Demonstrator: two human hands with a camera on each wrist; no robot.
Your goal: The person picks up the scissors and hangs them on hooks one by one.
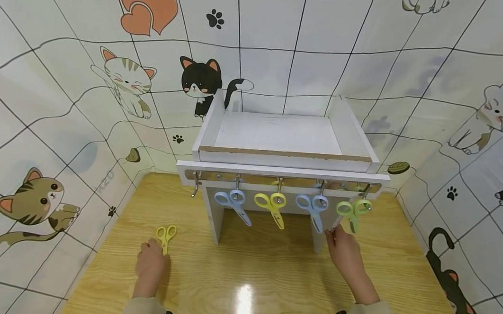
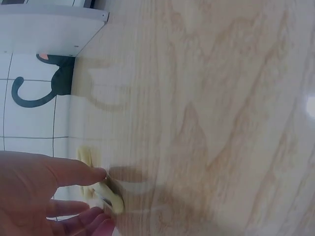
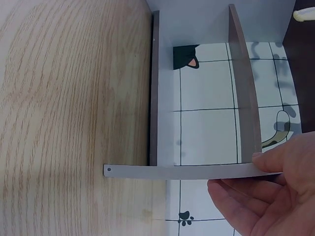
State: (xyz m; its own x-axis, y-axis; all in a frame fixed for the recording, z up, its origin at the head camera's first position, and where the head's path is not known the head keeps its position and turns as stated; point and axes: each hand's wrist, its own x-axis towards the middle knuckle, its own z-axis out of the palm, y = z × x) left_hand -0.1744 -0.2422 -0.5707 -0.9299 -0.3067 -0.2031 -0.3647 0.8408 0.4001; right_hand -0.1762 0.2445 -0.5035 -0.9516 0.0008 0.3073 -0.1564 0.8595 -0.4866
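On the table at left, my left hand (image 1: 151,262) is at a small pair of yellow scissors (image 1: 166,234), thumb and fingertips about the blade end. The loops point away from me; in the left wrist view the thumb (image 2: 91,173) lies across the scissors (image 2: 117,201) and the blades are hidden. My right hand (image 1: 345,251) pinches the rack's right side panel (image 1: 318,238) by its front edge. Close above it hang green scissors (image 1: 352,210). In the right wrist view, thumb and fingers sit on either side of the grey panel edge (image 3: 182,171).
The white rack (image 1: 276,170) stands mid-table with an open tray (image 1: 278,132) on top. Blue scissors (image 1: 234,202), yellow scissors (image 1: 271,205) and more blue scissors (image 1: 313,208) hang from its hooks. The leftmost hook (image 1: 196,185) is bare. Cat-patterned walls (image 1: 269,23) enclose the table.
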